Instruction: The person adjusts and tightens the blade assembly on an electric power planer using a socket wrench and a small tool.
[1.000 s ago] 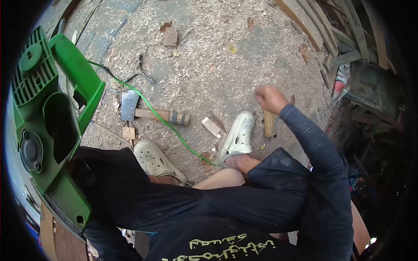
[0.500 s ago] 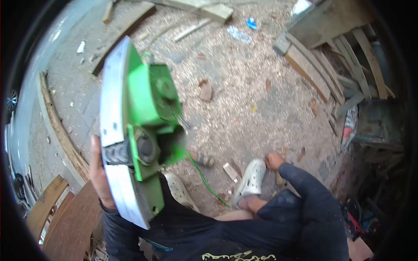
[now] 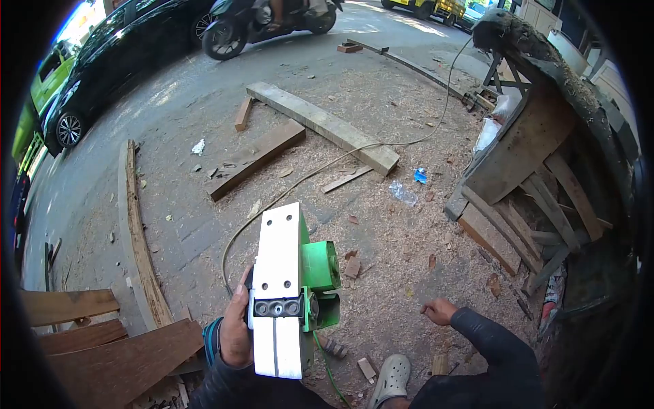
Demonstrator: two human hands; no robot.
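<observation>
My left hand point(image 3: 236, 327) grips a green electric planer point(image 3: 319, 266) from its left side. The planer is held upright off the ground with its pale metal sole point(image 3: 278, 249) turned towards me. Across the sole runs the dark cutter drum slot point(image 3: 278, 307). A green cord point(image 3: 329, 371) hangs down below the tool. Apart from it, to the right, my right hand point(image 3: 439, 311) hovers over the shavings with its fingers curled in, and nothing shows in them. The fingers of my left hand are partly hidden behind the planer.
A long timber beam point(image 3: 327, 126) and a shorter plank point(image 3: 255, 160) lie ahead, crossed by a cable point(image 3: 300, 183). Boards point(image 3: 116, 361) stand at left, and stacked wood point(image 3: 501, 238) at right. Beyond are a black car point(image 3: 129, 61) and a motorcycle point(image 3: 269, 27) on the road.
My view has tilted up, bringing the road into sight. The planer has turned so its sole faces me more squarely. My right hand sits farther from my shoe.
</observation>
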